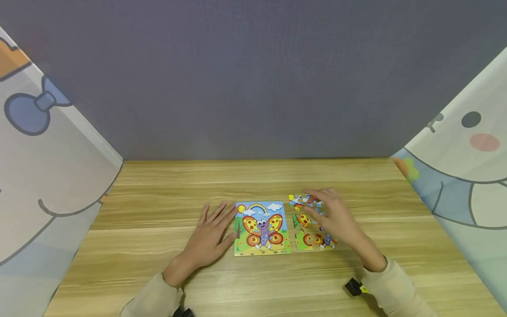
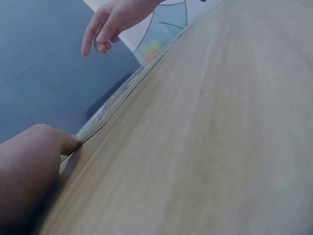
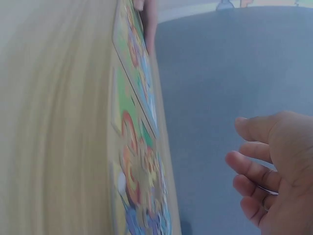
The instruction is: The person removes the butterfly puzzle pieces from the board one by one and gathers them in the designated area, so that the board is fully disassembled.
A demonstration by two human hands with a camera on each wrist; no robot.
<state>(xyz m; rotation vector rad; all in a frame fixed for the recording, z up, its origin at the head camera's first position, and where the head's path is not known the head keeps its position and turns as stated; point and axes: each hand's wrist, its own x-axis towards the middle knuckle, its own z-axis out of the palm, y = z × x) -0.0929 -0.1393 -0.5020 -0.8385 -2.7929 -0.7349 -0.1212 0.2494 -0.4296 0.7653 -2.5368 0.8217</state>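
Note:
A square butterfly puzzle board [image 1: 263, 229] lies flat on the table, its picture showing a sun, rainbow and clouds. My left hand [image 1: 210, 240] rests on the table at its left side, fingers straight, with fingertips and thumb touching the board's left edge. Just right of the board lie several loose jigsaw pieces [image 1: 304, 241] of a like butterfly picture. Above these pieces hovers my right hand [image 1: 336, 216], fingers loosely bent and apart. In the right wrist view, nothing shows between the thumb and fingers of that right hand [image 3: 288, 171].
The wooden table [image 1: 158, 185] runs back to a dark grey wall panel [image 1: 253, 79]. Cartoon-printed panels [image 1: 51, 145] stand along both sides. A small black device [image 1: 353, 287] hangs by the right sleeve [image 1: 396, 288].

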